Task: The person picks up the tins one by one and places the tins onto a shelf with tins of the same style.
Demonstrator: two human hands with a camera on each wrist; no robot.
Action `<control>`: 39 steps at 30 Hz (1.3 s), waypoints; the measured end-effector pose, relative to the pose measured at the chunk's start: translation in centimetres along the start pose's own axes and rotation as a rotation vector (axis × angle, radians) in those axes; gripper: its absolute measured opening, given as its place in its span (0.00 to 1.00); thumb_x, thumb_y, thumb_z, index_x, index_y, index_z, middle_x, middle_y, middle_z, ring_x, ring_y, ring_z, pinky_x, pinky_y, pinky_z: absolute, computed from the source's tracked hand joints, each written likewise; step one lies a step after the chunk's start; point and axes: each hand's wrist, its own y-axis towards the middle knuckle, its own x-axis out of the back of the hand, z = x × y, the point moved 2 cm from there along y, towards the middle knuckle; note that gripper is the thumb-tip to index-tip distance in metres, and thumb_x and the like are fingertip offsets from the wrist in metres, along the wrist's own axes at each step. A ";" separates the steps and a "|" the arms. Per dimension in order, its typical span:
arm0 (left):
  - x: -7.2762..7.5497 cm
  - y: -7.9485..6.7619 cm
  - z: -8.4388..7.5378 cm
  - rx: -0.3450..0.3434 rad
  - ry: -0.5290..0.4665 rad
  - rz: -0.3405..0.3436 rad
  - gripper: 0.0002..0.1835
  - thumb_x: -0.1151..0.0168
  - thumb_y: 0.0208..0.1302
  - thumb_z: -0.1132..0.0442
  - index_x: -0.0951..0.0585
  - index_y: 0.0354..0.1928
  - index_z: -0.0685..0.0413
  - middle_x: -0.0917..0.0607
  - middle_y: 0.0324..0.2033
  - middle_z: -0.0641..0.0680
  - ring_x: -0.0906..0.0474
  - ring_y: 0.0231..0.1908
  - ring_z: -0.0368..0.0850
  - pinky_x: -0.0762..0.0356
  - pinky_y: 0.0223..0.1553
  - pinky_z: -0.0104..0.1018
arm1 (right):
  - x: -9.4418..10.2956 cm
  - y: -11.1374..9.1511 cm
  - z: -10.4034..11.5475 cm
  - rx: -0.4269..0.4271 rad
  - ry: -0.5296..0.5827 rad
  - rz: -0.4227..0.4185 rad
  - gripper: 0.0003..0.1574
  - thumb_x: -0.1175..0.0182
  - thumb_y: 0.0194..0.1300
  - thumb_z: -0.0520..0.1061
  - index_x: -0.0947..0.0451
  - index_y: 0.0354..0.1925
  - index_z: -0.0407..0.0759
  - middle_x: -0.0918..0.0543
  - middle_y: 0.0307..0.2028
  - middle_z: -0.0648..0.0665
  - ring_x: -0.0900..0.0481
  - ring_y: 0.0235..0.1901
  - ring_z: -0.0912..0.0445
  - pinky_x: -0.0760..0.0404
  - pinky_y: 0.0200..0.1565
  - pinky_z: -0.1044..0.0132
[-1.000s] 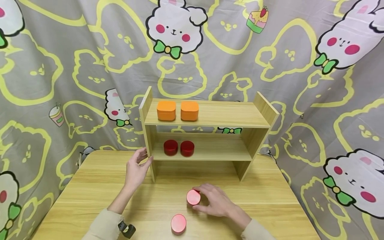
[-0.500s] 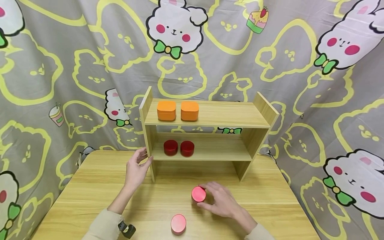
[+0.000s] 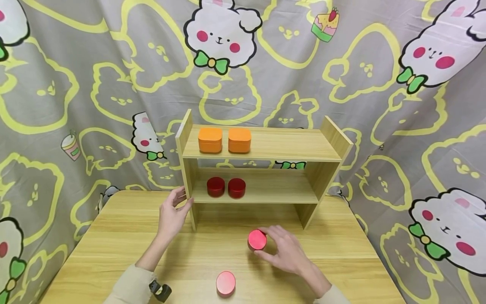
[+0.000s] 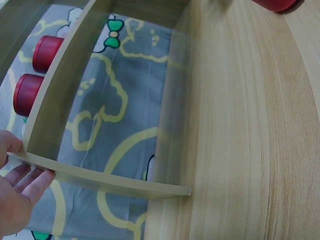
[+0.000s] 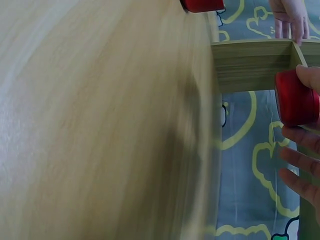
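Note:
A two-tier wooden shelf (image 3: 262, 143) stands on the table, and my left hand (image 3: 172, 213) grips its left side panel (image 4: 105, 179), thumb on one side and fingers on the other. In front of the shelf, my right hand (image 3: 284, 249) pinches a red round tin (image 3: 257, 240) between thumb and fingers. The right wrist view shows this red tin (image 5: 297, 97) off the tabletop, the lower fingers spread beneath it. A second red tin (image 3: 225, 283) lies nearer the front of the table. Two dark red tins (image 3: 226, 188) sit side by side on the lower board.
Two orange square tins (image 3: 225, 140) stand on the left part of the top board. Behind the shelf hangs a grey curtain (image 3: 159, 101) with cartoon animals. The wooden table (image 3: 125, 228) extends to both sides of the shelf.
My right hand has carried the red tin a little to the right and toward the shelf. My left hand stays on the side panel, and the other tins have not moved.

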 end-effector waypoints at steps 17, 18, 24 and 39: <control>0.1 -0.1 -0.1 -0.001 -0.016 0.001 0.24 0.32 0.72 0.68 0.23 0.67 0.63 0.16 0.61 0.69 0.16 0.62 0.65 0.16 0.50 0.18 | 2.2 1.1 0.3 -0.020 -0.018 -0.241 0.38 0.19 0.51 0.58 0.16 0.57 0.44 0.09 0.43 0.52 0.13 0.42 0.58 0.11 0.40 0.64; 0.1 -0.1 -0.1 -0.002 -0.016 0.001 0.24 0.32 0.72 0.68 0.23 0.67 0.63 0.16 0.61 0.69 0.16 0.62 0.65 0.16 0.50 0.18 | 2.3 1.1 0.4 -0.028 -0.021 -0.254 0.38 0.19 0.51 0.59 0.16 0.57 0.44 0.09 0.42 0.51 0.12 0.41 0.57 0.11 0.39 0.64; 0.0 -0.1 -0.1 -0.006 -0.001 0.002 0.25 0.32 0.72 0.67 0.24 0.68 0.64 0.17 0.62 0.70 0.17 0.62 0.66 0.15 0.50 0.20 | 3.0 1.6 0.5 -0.040 -0.047 -0.330 0.38 0.19 0.51 0.60 0.15 0.55 0.43 0.09 0.39 0.49 0.11 0.39 0.55 0.11 0.35 0.63; -0.1 0.0 -0.1 -0.014 0.002 -0.023 0.24 0.32 0.71 0.69 0.22 0.66 0.63 0.14 0.59 0.67 0.15 0.59 0.65 0.13 0.50 0.23 | 4.3 3.8 1.0 -0.061 -0.108 -0.422 0.38 0.21 0.53 0.63 0.15 0.54 0.43 0.10 0.37 0.47 0.11 0.36 0.53 0.17 0.26 0.66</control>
